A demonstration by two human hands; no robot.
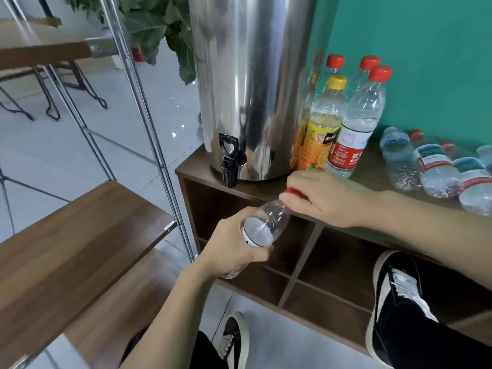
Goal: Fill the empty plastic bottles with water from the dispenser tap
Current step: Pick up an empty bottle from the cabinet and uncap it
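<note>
My left hand (pixel 234 249) grips a clear plastic bottle (pixel 266 222) around its labelled body, tilted with the neck pointing up and right. My right hand (pixel 324 198) pinches the bottle's red cap (pixel 292 192). The steel water dispenser (pixel 253 83) stands on the wooden cabinet, its black tap (pixel 230 161) jutting over the cabinet's front edge, just above and left of the bottle. The tap lever stands upright and no water runs.
Upright bottles with red caps (pixel 356 123) and a yellow-capped juice bottle (pixel 322 129) stand right of the dispenser. Several bottles lie on their sides (pixel 431 169) on the cabinet top (pixel 372 166). A wooden shelf rack with metal posts (pixel 80 225) stands at left. My shoes (pixel 396 294) are below.
</note>
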